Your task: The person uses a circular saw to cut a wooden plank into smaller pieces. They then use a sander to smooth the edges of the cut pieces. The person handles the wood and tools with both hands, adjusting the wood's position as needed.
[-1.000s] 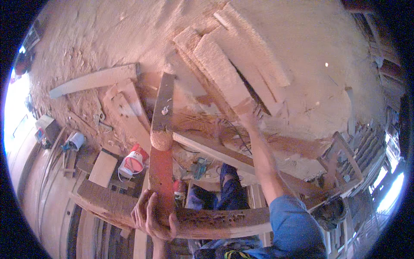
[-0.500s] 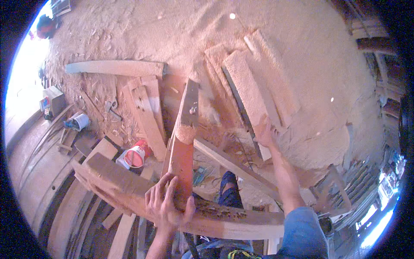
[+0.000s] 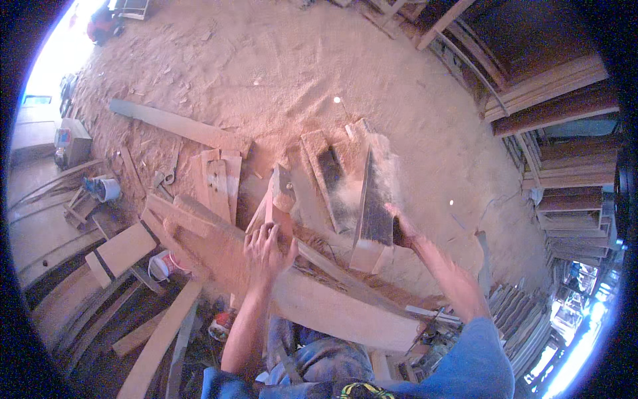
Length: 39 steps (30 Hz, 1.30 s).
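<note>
My right hand (image 3: 404,231) grips the side of a thick wooden plank (image 3: 376,219), which is tipped up on edge. Its dark face shows, and sawdust slides and blurs off its far end. My left hand (image 3: 264,251) is closed over the near end of a narrower reddish board (image 3: 282,223) that points away from me. Beneath my left hand lies a long, heavy curved beam (image 3: 345,309), running crosswise in front of my body. Another sawdust-covered plank (image 3: 319,176) rests on the ground between the two held pieces.
Sawdust (image 3: 266,73) covers the ground ahead. A long timber (image 3: 179,126) and short boards (image 3: 222,179) lie at left, near a white bucket (image 3: 108,189) and a red-and-white tub (image 3: 166,264). Lumber stacks (image 3: 571,163) stand at right. Loose planks (image 3: 159,339) lie at lower left.
My right hand has gone from lying on the sawdust-covered plank to gripping its side, and the plank has tipped up, shedding sawdust. The view has shifted, showing more lumber at right.
</note>
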Tool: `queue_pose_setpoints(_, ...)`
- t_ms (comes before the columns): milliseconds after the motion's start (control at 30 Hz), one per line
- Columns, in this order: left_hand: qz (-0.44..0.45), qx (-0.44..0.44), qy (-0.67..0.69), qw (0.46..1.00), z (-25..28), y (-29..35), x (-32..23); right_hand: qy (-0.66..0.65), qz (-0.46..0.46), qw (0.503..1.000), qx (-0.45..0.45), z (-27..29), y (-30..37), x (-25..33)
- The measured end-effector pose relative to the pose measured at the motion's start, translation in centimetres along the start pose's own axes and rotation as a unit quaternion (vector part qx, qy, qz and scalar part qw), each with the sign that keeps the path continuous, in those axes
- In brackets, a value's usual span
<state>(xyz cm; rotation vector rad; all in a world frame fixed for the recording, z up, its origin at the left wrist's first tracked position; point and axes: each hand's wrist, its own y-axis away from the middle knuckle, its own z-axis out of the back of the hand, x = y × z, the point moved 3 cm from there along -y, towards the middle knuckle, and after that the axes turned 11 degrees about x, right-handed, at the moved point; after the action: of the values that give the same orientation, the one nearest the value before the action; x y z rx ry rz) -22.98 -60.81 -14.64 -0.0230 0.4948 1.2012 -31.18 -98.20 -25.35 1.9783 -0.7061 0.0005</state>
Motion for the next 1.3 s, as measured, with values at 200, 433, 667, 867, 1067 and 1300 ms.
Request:
queue_pose_setpoints(200,0.001,0.008,0.031,0.999,1.9,0.7,-1.1,0.1,0.162,0.981,0.048,-7.7,9.6,-1.8)
queue_pose_setpoints(433,-0.002,-0.187,0.356,0.915,2.3,9.1,-1.5,0.249,0.278,0.927,0.044,-18.0,16.6,-8.8)
queue_pose_setpoints(667,0.165,-0.134,0.338,0.917,1.1,27.3,-8.3,0.609,0.232,0.755,-0.07,-23.1,21.6,-19.7)
queue_pose_setpoints(867,0.249,-0.098,0.202,0.942,-4.9,28.4,-13.1,0.505,0.198,0.837,-0.076,-21.3,28.0,-27.5)
queue_pose_setpoints(1067,0.298,-0.133,0.157,0.932,-5.2,27.9,-14.1,0.569,0.274,0.728,-0.266,-9.1,36.0,-31.6)
queue_pose_setpoints(1300,0.29,-0.211,0.091,0.929,-7.5,27.6,-14.1,0.534,0.38,0.557,-0.51,8.9,47.8,-34.2)
